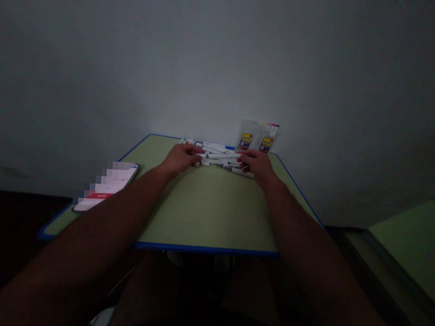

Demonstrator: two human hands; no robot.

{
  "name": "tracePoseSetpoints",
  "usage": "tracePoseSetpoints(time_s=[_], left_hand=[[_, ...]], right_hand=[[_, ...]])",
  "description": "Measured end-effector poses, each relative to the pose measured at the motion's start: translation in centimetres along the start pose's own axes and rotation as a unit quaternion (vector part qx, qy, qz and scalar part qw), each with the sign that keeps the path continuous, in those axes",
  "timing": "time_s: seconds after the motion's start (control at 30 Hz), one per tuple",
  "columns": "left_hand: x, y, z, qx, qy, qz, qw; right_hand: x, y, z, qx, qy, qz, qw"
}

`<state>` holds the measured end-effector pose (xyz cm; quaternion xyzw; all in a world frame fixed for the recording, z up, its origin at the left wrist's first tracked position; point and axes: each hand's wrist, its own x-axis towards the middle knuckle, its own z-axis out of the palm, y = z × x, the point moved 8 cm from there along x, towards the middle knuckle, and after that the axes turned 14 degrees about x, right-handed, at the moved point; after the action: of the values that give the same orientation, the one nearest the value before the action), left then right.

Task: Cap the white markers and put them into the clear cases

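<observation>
A white marker pen (pixel 223 156) lies level between my two hands, above other pens. My left hand (pixel 184 159) pinches its left end between thumb and fingers. At the right end, the fingers of my right hand (pixel 254 165) are closed on the same marker pen. Below and behind it, several more white marker pens (pixel 215 147) lie in a loose pile, one with a blue cap. Another pen (pixel 241 172) sticks out under my right hand. The picture is dim, so cap colours are mostly hard to make out.
Two clear plastic pen cases (pixel 246 135) stand at the back right by the wall; the right case (pixel 268 137) holds several coloured-tip pens. A lit phone (pixel 107 188) lies at the table's left edge. The pale green table (pixel 210 212) has a blue rim.
</observation>
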<state>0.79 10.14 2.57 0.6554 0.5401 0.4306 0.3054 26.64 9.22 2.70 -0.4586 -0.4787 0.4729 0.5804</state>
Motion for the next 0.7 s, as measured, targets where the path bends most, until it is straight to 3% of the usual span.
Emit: tracePoseSetpoints(time_s=[0.33, 0.7], left_hand=[[-0.21, 0.41, 0.02, -0.045, 0.002, -0.006, 0.999], [0.03, -0.06, 0.45, -0.055, -0.024, 0.001, 0.998]], right_hand=[[-0.05, -0.32, -0.34, 0.014, 0.016, -0.001, 1.0], [0.04, -0.3, -0.09, 0.008, -0.009, -0.006, 1.0]])
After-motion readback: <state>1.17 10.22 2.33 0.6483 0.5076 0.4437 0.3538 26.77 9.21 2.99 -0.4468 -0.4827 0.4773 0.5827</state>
